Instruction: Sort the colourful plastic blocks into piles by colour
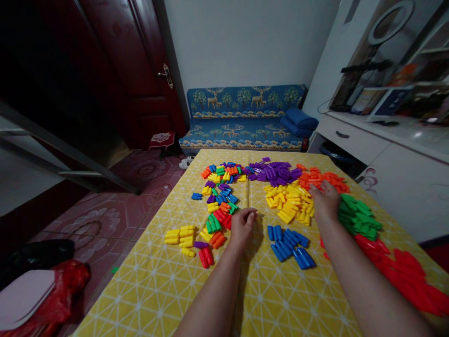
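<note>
Many small plastic pegs lie on a yellow patterned tablecloth (168, 290). My left hand (242, 227) rests mid-table with its fingers curled together beside a mixed heap of pegs (219, 206); what it holds, if anything, is hidden. My right hand (326, 201) lies flat, fingers stretched, between the yellow pile (289, 201), the orange pile (321, 179) and the green pile (358, 216). A blue pile (289, 244) sits between my forearms. A purple pile (275, 171) is farther back. A red pile (403, 271) lies beside my right forearm.
A small group of yellow pegs (180, 235) lies near the table's left side. A blue patterned sofa (245, 121) stands behind the table, a dark red door (140, 70) to the left, white cabinets (386, 154) to the right. A red bag (66, 285) sits on the floor.
</note>
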`<move>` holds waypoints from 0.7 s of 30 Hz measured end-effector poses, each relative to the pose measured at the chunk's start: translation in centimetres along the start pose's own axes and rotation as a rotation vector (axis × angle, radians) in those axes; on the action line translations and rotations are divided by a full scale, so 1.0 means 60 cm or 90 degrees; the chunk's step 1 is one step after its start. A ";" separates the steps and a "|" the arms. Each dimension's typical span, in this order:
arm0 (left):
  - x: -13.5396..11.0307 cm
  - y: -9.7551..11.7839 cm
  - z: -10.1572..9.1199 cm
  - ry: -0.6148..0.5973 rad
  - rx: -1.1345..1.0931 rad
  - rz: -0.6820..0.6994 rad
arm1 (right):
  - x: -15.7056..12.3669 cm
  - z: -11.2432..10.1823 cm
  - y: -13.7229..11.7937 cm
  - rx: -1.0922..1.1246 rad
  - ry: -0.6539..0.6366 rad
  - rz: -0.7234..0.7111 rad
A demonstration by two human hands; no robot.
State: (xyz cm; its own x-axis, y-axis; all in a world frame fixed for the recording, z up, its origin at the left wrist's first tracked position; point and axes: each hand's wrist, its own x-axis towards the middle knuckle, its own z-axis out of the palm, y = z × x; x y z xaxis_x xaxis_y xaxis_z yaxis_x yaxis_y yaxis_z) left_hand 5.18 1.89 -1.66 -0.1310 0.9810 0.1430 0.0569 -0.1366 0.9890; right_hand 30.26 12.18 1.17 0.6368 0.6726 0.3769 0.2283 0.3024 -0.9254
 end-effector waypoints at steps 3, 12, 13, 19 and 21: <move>-0.004 0.007 0.000 0.017 0.058 0.042 | -0.108 0.014 -0.042 0.055 -0.117 0.052; -0.026 0.045 -0.035 0.190 0.506 0.221 | -0.348 0.063 -0.079 0.051 -0.332 0.091; -0.025 0.044 -0.037 0.210 0.570 0.193 | -0.351 0.064 -0.077 0.032 -0.337 0.077; -0.011 0.026 -0.049 0.215 0.761 0.071 | -0.353 0.059 -0.075 0.007 -0.378 0.052; -0.006 0.027 -0.058 0.229 0.763 0.062 | -0.354 0.058 -0.075 0.016 -0.387 0.064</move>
State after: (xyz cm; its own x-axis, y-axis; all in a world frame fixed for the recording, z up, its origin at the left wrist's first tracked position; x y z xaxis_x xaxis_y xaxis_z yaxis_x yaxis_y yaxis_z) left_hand 1.88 0.82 0.00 -0.3269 0.8549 0.4028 0.9196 0.1894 0.3442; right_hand 13.15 -1.13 -2.52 0.1183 0.9613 0.2487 0.1666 0.2277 -0.9594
